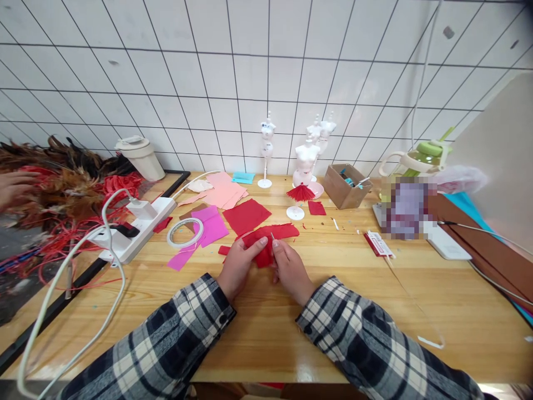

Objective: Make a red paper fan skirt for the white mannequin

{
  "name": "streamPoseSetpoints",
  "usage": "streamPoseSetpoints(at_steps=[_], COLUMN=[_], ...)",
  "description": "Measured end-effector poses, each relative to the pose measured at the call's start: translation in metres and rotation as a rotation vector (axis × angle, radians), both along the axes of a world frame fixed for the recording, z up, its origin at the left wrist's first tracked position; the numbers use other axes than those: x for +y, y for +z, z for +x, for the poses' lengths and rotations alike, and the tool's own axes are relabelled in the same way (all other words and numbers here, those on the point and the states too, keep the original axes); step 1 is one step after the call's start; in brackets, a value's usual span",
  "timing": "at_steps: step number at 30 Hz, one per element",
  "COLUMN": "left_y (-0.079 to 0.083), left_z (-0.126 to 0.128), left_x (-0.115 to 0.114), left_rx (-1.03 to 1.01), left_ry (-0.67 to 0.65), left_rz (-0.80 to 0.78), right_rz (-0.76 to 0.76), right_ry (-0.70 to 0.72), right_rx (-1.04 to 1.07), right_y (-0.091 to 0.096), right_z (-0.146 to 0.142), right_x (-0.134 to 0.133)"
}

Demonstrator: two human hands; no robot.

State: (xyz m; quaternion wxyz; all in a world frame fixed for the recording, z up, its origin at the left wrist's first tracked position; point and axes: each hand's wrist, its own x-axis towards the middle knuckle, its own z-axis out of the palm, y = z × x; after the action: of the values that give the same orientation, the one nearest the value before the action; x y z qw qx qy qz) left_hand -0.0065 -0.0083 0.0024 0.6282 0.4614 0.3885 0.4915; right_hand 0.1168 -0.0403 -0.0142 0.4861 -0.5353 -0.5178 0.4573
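In the head view, the person's forearms, in checked sleeves (pixel 166 333), reach in from the near left and near right, slanting inward until the hands almost meet over the near-middle of the table (pixel 250 333). The left hand (pixel 238 266) is bent at the knuckles, its thumb laid on top and pinching a red cloth (pixel 263 256). The right hand (pixel 292 272) is curled just beside it, thumb and forefinger pinching a thin rod (pixel 272 236) that points up and away; its lower fingers are tucked under.

To the right, a small red-and-white packet (pixel 378 244) bears a printed label too small to read. Small blue marks on the left dress form (pixel 267 139) are unreadable too.

The red cloth is between the hands, bright and matte, creased and bunched, with a strip running out to the far right. Just beyond it, a flat red square (pixel 247 216) lies slightly left.
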Motion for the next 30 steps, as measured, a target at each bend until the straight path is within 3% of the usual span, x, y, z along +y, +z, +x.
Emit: streamPoseSetpoints(at_steps=[4,13,20,26,30], left_y=[0.003,0.012,0.004,0.004,0.003], left_z=[-0.008,-0.015,-0.011,-0.010,-0.010], left_x=[0.006,0.012,0.013,0.011,0.011], left_rx=[0.160,0.428,0.117,0.086,0.029], left_ry=[0.133,0.194,0.103,0.046,0.089], left_rz=[0.093,0.179,0.040,0.016,-0.018], right_rz=[-0.025,0.012,-0.149,-0.222,-0.249], right_ry=[0.049,0.081,0.152,0.204,0.231], right_rx=[-0.021,-0.104,0.099,0.219,0.256], right_y=[0.003,0.006,0.010,0.014,0.013], right_z=[0.001,0.003,-0.001,0.000,0.000], right_x=[0.000,-0.001,-0.003,-0.003,-0.002])
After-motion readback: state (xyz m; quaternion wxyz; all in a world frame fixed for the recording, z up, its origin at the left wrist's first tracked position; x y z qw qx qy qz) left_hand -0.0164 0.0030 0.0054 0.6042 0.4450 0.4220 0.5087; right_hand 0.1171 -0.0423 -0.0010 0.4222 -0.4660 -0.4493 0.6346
